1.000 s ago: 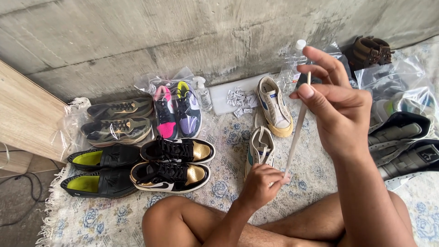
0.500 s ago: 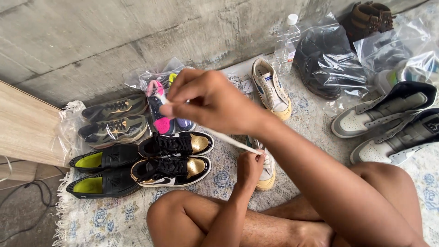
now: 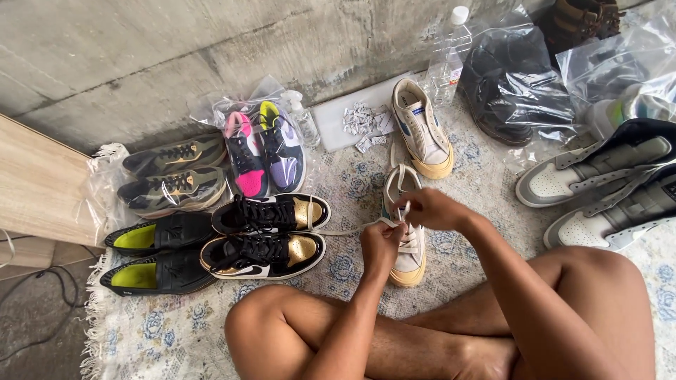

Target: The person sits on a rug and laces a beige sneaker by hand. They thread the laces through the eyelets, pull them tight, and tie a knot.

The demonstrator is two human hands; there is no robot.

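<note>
Matt canvas sneaker (image 3: 408,243), glossy gold-toed shoes (image 3: 264,246), seemingly woven rug (image 3: 176,331).

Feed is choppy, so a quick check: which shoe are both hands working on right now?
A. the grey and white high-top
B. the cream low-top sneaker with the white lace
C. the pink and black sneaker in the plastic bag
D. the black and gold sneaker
B: the left hand and right hand both meet over the cream low-top sneaker, pinching its white lace.

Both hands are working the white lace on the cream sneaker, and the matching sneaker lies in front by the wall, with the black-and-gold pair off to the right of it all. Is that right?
Not quite. In the head view both hands, left hand and right hand, do work the white lace of the cream sneaker, with its matching sneaker nearer the wall. But the black-and-gold pair lies to the left, not the right.
</note>
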